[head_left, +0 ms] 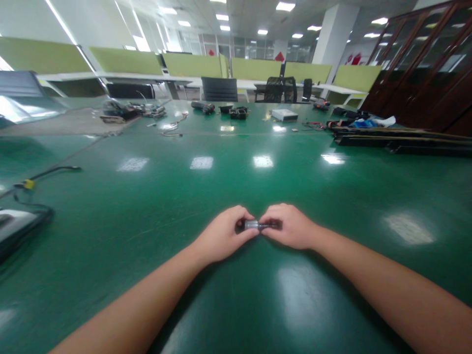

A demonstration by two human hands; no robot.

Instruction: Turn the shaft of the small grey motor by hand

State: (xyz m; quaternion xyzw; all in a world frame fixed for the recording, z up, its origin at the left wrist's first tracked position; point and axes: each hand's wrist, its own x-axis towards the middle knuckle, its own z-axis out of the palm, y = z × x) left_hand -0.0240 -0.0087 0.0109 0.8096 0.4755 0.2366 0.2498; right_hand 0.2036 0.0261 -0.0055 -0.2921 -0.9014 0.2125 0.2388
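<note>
A small metallic cylinder [251, 224] with a thin dark shaft on its right side lies sideways between my two hands, low over the green table [165, 187]. My left hand [224, 233] is closed on the cylinder, its thumb and fingers on either side of it. From the right, my right hand [289, 226] pinches the thin dark part. The fingertips of both hands nearly touch. Each end of the piece is partly hidden by fingers, so its full shape does not show.
At the left edge sits a grey and black device [18, 228] with a dark cable [55, 170]. Long black strips [405, 140] lie at the right. Farther back are a white box [284, 115], black parts [239, 113], a thin cable [171, 132] and a cluttered pile [121, 110].
</note>
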